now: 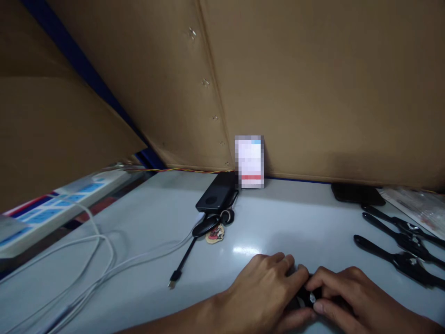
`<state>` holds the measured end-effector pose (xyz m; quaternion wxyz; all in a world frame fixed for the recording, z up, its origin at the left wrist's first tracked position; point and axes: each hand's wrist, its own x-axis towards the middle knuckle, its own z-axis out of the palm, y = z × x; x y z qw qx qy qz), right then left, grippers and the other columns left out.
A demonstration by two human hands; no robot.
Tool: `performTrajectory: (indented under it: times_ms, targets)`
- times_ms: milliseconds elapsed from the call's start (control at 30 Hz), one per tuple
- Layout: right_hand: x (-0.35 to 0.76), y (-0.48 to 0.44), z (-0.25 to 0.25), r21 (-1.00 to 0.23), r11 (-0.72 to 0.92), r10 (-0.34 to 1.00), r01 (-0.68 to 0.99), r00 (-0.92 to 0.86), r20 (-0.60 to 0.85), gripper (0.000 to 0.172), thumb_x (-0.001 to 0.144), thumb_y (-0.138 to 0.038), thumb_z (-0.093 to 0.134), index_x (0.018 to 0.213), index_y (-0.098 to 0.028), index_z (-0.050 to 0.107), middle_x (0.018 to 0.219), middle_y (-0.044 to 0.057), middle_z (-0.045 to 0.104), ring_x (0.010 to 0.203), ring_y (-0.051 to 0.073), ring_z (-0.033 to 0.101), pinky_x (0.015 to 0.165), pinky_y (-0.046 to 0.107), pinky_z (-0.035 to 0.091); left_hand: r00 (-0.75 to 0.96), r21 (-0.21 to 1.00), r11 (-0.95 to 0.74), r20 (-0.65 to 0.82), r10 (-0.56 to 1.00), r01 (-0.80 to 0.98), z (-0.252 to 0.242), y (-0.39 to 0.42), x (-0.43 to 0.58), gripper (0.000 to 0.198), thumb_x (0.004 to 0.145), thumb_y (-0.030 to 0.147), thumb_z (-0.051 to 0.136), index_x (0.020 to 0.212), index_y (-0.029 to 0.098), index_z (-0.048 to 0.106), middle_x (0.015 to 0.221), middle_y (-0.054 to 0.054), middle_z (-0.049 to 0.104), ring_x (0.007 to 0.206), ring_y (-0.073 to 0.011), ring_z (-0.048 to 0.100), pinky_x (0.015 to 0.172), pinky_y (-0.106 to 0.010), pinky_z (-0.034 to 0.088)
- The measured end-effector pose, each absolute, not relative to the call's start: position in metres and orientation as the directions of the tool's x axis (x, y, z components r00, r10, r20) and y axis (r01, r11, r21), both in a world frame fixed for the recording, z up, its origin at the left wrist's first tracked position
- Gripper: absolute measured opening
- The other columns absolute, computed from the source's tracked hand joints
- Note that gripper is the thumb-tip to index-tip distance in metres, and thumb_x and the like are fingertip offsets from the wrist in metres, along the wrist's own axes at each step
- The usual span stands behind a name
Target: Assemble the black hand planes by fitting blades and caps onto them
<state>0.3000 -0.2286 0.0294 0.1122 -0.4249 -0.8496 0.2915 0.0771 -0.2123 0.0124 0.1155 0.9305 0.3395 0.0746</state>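
Note:
My left hand (267, 287) and my right hand (347, 297) meet low on the pale table (146, 222), fingers curled and pressed together around a small black object with a shiny spot (310, 297). Most of that object is hidden under my fingers, so I cannot name it. Both hands rest on the table top near its front edge.
Three black watch-like straps (399, 253) lie at the right beside a clear plastic bag (417, 206). A black power bank (218, 197), a key fob with charm (210, 227), a black USB cable (181, 269) and white cables (86, 260) lie left of centre. Cardboard walls (313, 83) enclose the back. A white power strip (59, 204) lies at the left.

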Motion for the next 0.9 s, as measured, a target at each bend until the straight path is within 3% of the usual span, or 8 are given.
performTrajectory:
  times_ms: [133, 233, 367, 467, 633, 900]
  targets:
    - [0.297, -0.232, 0.017, -0.494, 0.574, 0.771, 0.653, -0.634, 0.059, 0.011, 0.095, -0.016, 0.057, 0.093, -0.021, 0.066, 0.081, 0.003, 0.075, 0.069, 0.018, 0.071, 0.065, 0.027, 0.053, 0.760, 0.248, -0.745, 0.049, 0.648, 0.620, 0.013, -0.212, 0.078, 0.031, 0.097, 0.053, 0.062, 0.104, 0.023, 0.061, 0.089, -0.002, 0.069, 0.074, -0.0221, 0.067, 0.058, -0.032, 0.047]
    - [0.295, -0.234, 0.010, -0.476, 0.645, 0.735, 0.598, -0.655, 0.173, 0.026, 0.101, -0.018, 0.050, 0.078, -0.020, 0.062, 0.069, 0.002, 0.070, 0.060, 0.016, 0.067, 0.061, 0.027, 0.049, 0.759, 0.216, -0.745, 0.024, 0.650, 0.631, 0.014, -0.212, 0.079, 0.030, 0.095, 0.051, 0.065, 0.101, 0.021, 0.061, 0.089, -0.003, 0.069, 0.073, -0.0222, 0.067, 0.057, -0.032, 0.047]
    - [0.294, -0.233, 0.015, -0.527, 0.680, 0.701, 0.510, -0.663, 0.262, 0.041, 0.108, -0.024, 0.039, 0.079, -0.021, 0.068, 0.071, 0.003, 0.071, 0.061, 0.014, 0.065, 0.062, 0.026, 0.049, 0.764, 0.210, -0.753, 0.041, 0.644, 0.624, 0.014, -0.211, 0.079, 0.030, 0.095, 0.050, 0.064, 0.101, 0.021, 0.060, 0.090, -0.003, 0.069, 0.072, -0.0220, 0.067, 0.056, -0.032, 0.046]
    - [0.292, -0.231, 0.020, -0.557, 0.691, 0.679, 0.461, -0.678, 0.281, 0.044, 0.110, -0.027, 0.036, 0.083, -0.021, 0.070, 0.071, 0.002, 0.071, 0.060, 0.014, 0.064, 0.061, 0.026, 0.049, 0.761, 0.225, -0.753, 0.067, 0.646, 0.619, 0.013, -0.212, 0.077, 0.028, 0.095, 0.049, 0.065, 0.098, 0.021, 0.059, 0.089, -0.002, 0.069, 0.073, -0.0216, 0.066, 0.056, -0.032, 0.045]
    - [0.292, -0.229, 0.021, -0.564, 0.642, 0.737, 0.519, -0.619, 0.269, 0.036, 0.107, -0.021, 0.040, 0.084, -0.018, 0.068, 0.072, 0.002, 0.069, 0.061, 0.014, 0.061, 0.062, 0.028, 0.044, 0.765, 0.261, -0.764, 0.119, 0.633, 0.591, 0.012, -0.213, 0.074, 0.026, 0.097, 0.048, 0.065, 0.099, 0.022, 0.059, 0.088, -0.001, 0.067, 0.074, -0.0218, 0.065, 0.057, -0.033, 0.045]
    - [0.296, -0.226, 0.027, -0.640, 0.601, 0.742, 0.478, -0.632, 0.225, 0.037, 0.105, -0.021, 0.050, 0.069, -0.017, 0.057, 0.060, -0.003, 0.055, 0.053, 0.009, 0.043, 0.055, 0.026, 0.032, 0.753, 0.276, -0.774, 0.201, 0.626, 0.570, 0.011, -0.213, 0.073, 0.019, 0.096, 0.039, 0.067, 0.097, 0.022, 0.058, 0.083, 0.001, 0.063, 0.067, -0.0206, 0.062, 0.054, -0.033, 0.042]
